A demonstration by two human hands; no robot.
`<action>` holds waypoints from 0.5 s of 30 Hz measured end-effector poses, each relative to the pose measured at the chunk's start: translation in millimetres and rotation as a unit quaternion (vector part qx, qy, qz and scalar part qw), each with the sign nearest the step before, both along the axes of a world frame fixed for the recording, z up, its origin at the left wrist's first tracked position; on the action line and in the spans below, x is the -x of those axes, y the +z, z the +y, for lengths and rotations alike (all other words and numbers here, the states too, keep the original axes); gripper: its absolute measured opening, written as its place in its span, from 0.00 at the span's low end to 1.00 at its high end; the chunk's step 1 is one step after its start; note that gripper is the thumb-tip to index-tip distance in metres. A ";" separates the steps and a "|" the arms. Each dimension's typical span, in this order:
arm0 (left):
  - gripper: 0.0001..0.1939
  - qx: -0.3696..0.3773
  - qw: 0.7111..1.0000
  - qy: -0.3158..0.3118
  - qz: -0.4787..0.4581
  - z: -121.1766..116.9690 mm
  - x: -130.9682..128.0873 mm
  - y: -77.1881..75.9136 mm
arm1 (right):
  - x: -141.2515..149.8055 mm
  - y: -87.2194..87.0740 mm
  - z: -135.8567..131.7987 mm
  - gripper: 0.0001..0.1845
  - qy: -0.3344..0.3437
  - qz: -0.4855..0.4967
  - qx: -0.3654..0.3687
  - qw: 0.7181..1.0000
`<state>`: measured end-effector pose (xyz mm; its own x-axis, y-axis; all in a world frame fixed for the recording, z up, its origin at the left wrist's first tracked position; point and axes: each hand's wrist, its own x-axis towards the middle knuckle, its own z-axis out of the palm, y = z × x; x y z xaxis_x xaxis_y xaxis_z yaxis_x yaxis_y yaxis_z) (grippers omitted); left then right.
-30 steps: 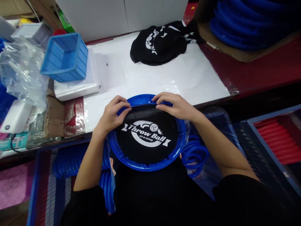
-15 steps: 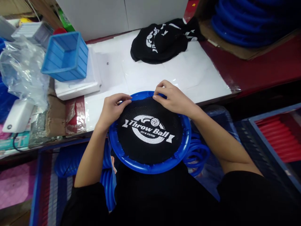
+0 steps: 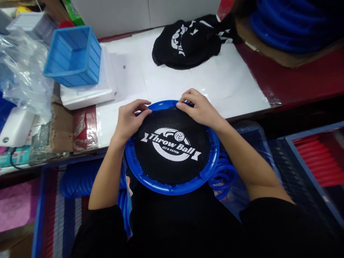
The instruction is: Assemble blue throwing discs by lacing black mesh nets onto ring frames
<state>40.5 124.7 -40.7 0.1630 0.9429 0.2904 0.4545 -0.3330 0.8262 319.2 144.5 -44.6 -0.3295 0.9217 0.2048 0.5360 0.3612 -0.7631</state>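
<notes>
A blue plastic ring (image 3: 172, 186) lies against the table's near edge, in front of my body. A black mesh net (image 3: 172, 168) printed "Throw Ball" in white is stretched across it. My left hand (image 3: 129, 120) pinches the net's edge at the ring's upper left rim. My right hand (image 3: 199, 109) presses curled fingers on the net's edge at the upper right rim. Both hands rest on the far side of the ring.
A pile of black printed nets (image 3: 190, 43) lies at the back of the white sheet (image 3: 231, 89). A blue bin (image 3: 73, 55) sits on a white block at left, beside clear plastic bags (image 3: 21, 71). Stacked blue rings (image 3: 292, 25) fill a box at right; more rings (image 3: 223, 175) lie below.
The net's far edge now reaches the ring's rim where mesh was short a second ago. Both hands have shifted slightly along the top rim; the view moved a little.
</notes>
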 end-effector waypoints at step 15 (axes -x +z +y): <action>0.08 -0.107 0.947 -0.122 0.278 8.4 -32.9 38.6 | 3.5 -1.6 0.3 0.09 -0.011 -0.015 -0.009 1.000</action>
